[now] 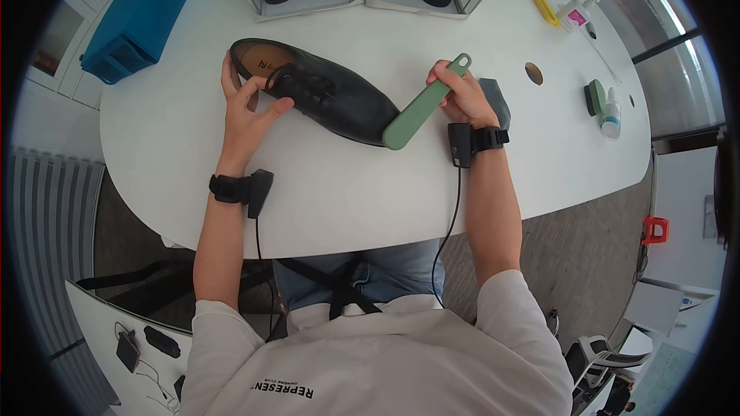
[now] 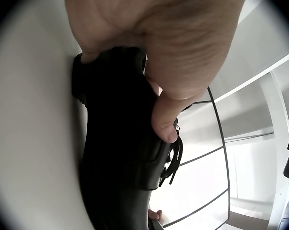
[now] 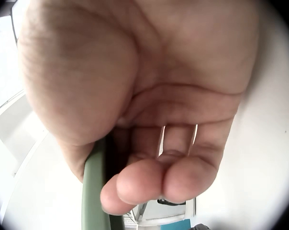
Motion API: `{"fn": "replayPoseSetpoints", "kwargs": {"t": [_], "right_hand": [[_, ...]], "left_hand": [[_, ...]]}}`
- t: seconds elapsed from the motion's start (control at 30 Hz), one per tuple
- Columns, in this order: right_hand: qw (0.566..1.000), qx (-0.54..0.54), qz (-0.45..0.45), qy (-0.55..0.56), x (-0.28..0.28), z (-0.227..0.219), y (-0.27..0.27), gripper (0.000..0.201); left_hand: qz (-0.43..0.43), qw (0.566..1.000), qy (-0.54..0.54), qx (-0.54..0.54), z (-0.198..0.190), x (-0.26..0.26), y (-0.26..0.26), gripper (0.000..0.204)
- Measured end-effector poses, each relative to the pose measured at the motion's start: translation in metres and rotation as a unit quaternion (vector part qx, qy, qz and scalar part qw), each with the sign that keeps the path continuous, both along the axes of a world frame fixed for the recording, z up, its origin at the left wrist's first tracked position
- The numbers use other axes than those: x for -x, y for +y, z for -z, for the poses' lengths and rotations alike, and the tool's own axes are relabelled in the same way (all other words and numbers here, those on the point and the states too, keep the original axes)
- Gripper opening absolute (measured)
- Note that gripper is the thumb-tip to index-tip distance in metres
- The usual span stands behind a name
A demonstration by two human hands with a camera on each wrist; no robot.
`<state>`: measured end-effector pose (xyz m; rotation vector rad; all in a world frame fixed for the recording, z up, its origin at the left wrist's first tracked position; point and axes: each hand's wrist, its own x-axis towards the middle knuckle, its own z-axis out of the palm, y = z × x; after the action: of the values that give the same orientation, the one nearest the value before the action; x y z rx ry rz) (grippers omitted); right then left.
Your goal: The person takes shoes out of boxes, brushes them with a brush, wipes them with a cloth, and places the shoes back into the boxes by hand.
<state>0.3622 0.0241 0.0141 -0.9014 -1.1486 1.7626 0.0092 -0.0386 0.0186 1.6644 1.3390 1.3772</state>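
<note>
A black lace-up shoe (image 1: 347, 100) lies on the white table, its tan insole facing up and its toe toward the right. My left hand (image 1: 245, 108) grips it at the heel end, with the thumb beside the laces (image 2: 173, 158). My right hand (image 1: 462, 96) holds a long green shoe brush (image 1: 420, 115) by the end with the hole. The brush's broad end overlaps the shoe's toe in the head view, and its bristles are hidden there. In the right wrist view the green handle (image 3: 93, 191) runs between thumb and curled fingers.
Behind the shoe stand white boxes (image 1: 366, 1) with black shoes inside. A blue case (image 1: 142, 23) lies back left. A grey cloth (image 1: 497, 100) is beside my right wrist. Farther right are a yellow cutter (image 1: 545, 9), bottles (image 1: 611, 117) and a small green brush (image 1: 595, 100).
</note>
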Motion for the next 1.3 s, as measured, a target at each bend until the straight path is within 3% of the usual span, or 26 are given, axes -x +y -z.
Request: {"fn": "replayPoseSetpoints", "kwargs": {"t": [0.07,0.17,0.37,0.47,0.53,0.6,0.67,0.83,1.07,1.13,1.27,1.3], "right_hand": [[1.0,-0.001,0.011,0.006,-0.003,-0.002,0.001,0.026],[0.999,-0.02,-0.001,-0.04,-0.011,0.002,0.001,0.027],[0.998,-0.031,0.03,0.036,-0.015,0.01,0.005,0.029],[0.997,-0.071,-0.021,0.012,-0.013,0.012,0.005,0.029],[0.991,-0.093,-0.094,-0.023,-0.015,0.013,0.003,0.03],[0.993,-0.093,-0.064,-0.04,-0.017,0.013,0.007,0.03],[0.995,-0.059,0.053,0.059,-0.015,0.009,0.009,0.028],[0.994,-0.05,0.07,0.06,0.002,0.008,0.006,0.028],[0.998,-0.04,-0.011,0.057,0.022,0.001,-0.004,0.036],[0.994,-0.018,-0.019,0.107,0.023,-0.003,-0.005,0.041],[0.991,-0.003,0.025,0.134,0.03,-0.004,-0.002,0.043],[0.99,0.003,0.044,0.131,0.035,-0.006,-0.004,0.042]], "left_hand": [[0.001,1.0,-0.002,0.0,-0.003,-0.001,0.0,0.047],[0.003,0.999,-0.026,0.039,-0.005,-0.001,-0.003,0.031],[0.009,0.999,-0.036,0.018,-0.002,0.0,-0.001,0.032],[0.011,1.0,-0.015,0.011,-0.003,0.001,0.002,0.045],[0.02,0.998,-0.045,0.033,-0.006,-0.001,-0.001,0.028],[0.02,0.998,-0.049,0.029,-0.002,0.002,-0.001,0.023],[0.018,0.998,-0.053,0.017,0.0,0.005,0.002,0.02],[0.063,0.989,-0.135,0.007,0.008,0.003,0.005,0.029],[0.039,0.988,-0.132,0.072,0.002,-0.005,-0.001,0.036],[0.04,0.987,-0.122,0.092,0.001,-0.007,-0.003,0.041],[0.042,0.99,-0.106,0.085,0.003,-0.006,-0.001,0.043],[0.053,0.991,-0.097,0.074,0.004,-0.005,0.0,0.052]]}}
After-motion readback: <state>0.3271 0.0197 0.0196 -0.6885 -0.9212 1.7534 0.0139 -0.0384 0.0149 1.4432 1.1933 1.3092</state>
